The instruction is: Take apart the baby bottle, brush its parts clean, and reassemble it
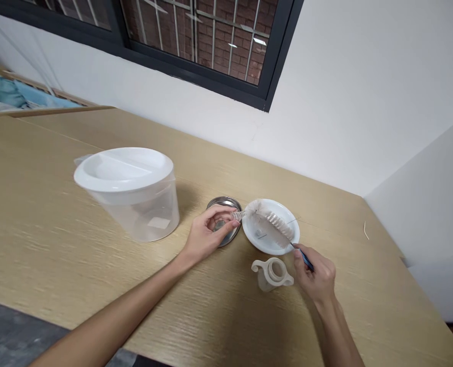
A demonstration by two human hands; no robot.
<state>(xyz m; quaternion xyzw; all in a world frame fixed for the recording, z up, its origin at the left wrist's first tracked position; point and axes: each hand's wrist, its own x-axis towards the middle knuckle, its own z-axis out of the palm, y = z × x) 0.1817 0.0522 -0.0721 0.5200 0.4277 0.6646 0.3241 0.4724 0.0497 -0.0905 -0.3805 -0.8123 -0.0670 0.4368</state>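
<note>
Person at a wood-grain surface (77,244), both forearms reaching in from the near edge. A white bristle brush (275,226) is held across a small white plate (283,239), stretched between the two hands and above the plate's middle; whether the bristles touch the plate, I cannot tell.

The left hand (207,235) is at the brush's tip. Its left fingers (226,223) curl in and pinch the tip against the thumb. The hand sits over a round steel lid (226,203), which lies just beside the plate.

The right hand (314,274) is at the far end of the bristles. Its right fingers (298,255) are pressed together, pinching the brush's blue handle (306,260).

Just below the plate, near the right hand, stands a white plastic collar piece (272,272). Well to the left is a clear plastic jug (150,216) with a white lid (123,169), tilted in view. Something small lies on the plate, too small to tell.
</note>
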